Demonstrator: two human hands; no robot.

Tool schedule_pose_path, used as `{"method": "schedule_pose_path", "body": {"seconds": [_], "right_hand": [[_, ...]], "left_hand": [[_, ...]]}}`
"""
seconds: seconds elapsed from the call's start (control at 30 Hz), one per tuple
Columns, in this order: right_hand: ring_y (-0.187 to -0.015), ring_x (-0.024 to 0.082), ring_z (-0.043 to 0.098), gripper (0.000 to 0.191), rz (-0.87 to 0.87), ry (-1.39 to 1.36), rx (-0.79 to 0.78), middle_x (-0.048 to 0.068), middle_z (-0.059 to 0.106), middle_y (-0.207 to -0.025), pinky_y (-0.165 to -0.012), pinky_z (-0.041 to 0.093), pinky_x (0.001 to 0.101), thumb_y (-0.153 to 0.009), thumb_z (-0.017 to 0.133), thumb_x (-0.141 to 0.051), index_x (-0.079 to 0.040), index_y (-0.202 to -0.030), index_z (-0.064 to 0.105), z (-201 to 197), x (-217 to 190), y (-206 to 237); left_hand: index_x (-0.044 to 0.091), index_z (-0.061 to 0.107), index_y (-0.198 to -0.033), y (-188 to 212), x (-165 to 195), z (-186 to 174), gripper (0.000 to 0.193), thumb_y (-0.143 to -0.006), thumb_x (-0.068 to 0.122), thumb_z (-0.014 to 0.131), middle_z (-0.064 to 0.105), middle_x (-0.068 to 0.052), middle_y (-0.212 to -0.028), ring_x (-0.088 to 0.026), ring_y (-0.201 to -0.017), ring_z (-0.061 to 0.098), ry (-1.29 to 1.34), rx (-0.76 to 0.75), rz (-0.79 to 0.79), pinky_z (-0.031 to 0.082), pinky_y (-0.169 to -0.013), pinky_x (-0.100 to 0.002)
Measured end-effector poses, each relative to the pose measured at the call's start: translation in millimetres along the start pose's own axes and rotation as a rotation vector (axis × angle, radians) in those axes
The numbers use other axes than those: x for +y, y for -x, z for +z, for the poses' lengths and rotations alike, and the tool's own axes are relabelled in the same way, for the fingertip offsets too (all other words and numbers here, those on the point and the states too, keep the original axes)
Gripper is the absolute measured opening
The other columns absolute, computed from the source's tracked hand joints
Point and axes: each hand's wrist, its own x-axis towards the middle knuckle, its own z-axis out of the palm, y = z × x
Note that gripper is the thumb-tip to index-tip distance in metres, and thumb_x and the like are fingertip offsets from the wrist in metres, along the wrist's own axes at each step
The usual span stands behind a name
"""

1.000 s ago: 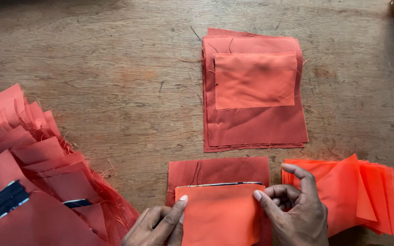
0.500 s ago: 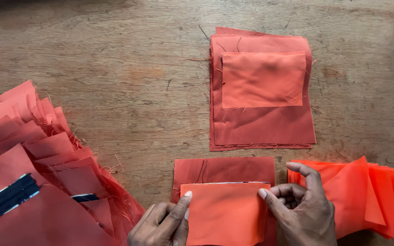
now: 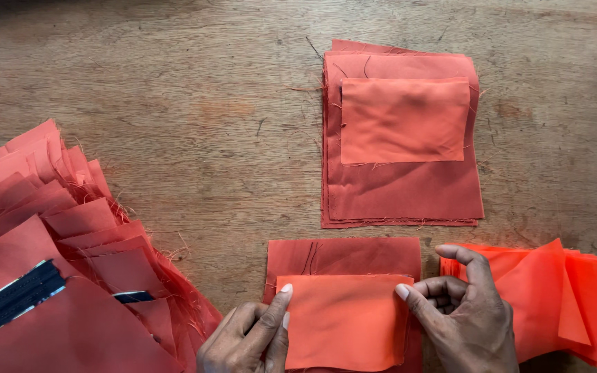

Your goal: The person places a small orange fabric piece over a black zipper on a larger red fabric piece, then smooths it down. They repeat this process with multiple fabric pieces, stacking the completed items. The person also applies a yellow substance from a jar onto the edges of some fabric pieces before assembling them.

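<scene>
A small bright orange fabric rectangle (image 3: 343, 318) lies on a darker red-orange fabric square (image 3: 343, 255) near the table's front edge. My left hand (image 3: 247, 338) pinches the small piece's left edge with thumb and forefinger. My right hand (image 3: 461, 318) pinches its upper right corner, fingers curled. Both hands hold the piece flat against the darker square below it.
Farther back sits a stack of darker squares (image 3: 402, 193) topped by a small orange rectangle (image 3: 404, 121). Several bright orange pieces (image 3: 575, 304) fan out at the right. A large fanned pile of red pieces (image 3: 57, 276) with dark zippers (image 3: 12, 300) fills the left. All rest on a wooden table (image 3: 174, 103).
The view has shifted a little. My hands have kept hold of the small orange piece, adjusting it slightly on the darker square.
</scene>
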Motion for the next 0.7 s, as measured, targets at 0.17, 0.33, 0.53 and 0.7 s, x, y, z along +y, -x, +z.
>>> {"method": "schedule_pose_path", "body": {"seconds": [0.17, 0.33, 0.53, 0.7], "right_hand": [[-0.065, 0.01, 0.071, 0.069, 0.03, 0.017, -0.008, 0.005, 0.079, -0.071, -0.066, 0.059, 0.0264, -0.075, 0.089, -0.023, -0.011, -0.13, 0.05, -1.2, -6.6, -0.3], [-0.062, 0.009, 0.065, 0.063, 0.082, -0.02, -0.034, 0.006, 0.077, -0.07, -0.061, 0.056, 0.0279, -0.077, 0.088, -0.022, -0.01, -0.127, 0.052, -3.9, -12.6, 1.7], [-0.063, 0.009, 0.065, 0.06, 0.141, -0.059, -0.08, 0.006, 0.077, -0.07, -0.06, 0.056, 0.0285, -0.077, 0.088, -0.021, -0.008, -0.124, 0.053, -7.3, -21.4, -0.3], [-0.068, 0.01, 0.068, 0.057, 0.154, 0.14, -0.127, 0.004, 0.076, -0.078, -0.066, 0.057, 0.0273, -0.081, 0.088, -0.023, -0.007, -0.125, 0.055, -10.6, -26.5, -3.0]], "left_hand": [[0.023, 0.078, -0.118, -0.3, 1.0, -0.7, 0.042, -0.078, 0.012, 0.079, 0.062, 0.004, -0.06, -0.006, -0.054, 0.065, -0.031, -0.012, -0.018, 0.057, -0.05, -0.024], [0.022, 0.077, -0.119, -2.1, 2.4, -1.2, 0.042, -0.078, 0.012, 0.078, 0.059, 0.004, -0.056, -0.006, -0.05, 0.063, -0.055, -0.05, -0.05, 0.055, -0.046, -0.024], [0.022, 0.077, -0.119, -3.4, 3.3, -2.5, 0.041, -0.079, 0.015, 0.077, 0.055, 0.003, -0.054, -0.006, -0.048, 0.061, -0.081, -0.065, -0.052, 0.053, -0.044, -0.025], [0.021, 0.077, -0.119, -4.8, 3.8, -2.3, 0.039, -0.08, 0.016, 0.076, 0.055, 0.003, -0.054, -0.006, -0.048, 0.061, -0.081, -0.062, -0.042, 0.053, -0.044, -0.025]]}}
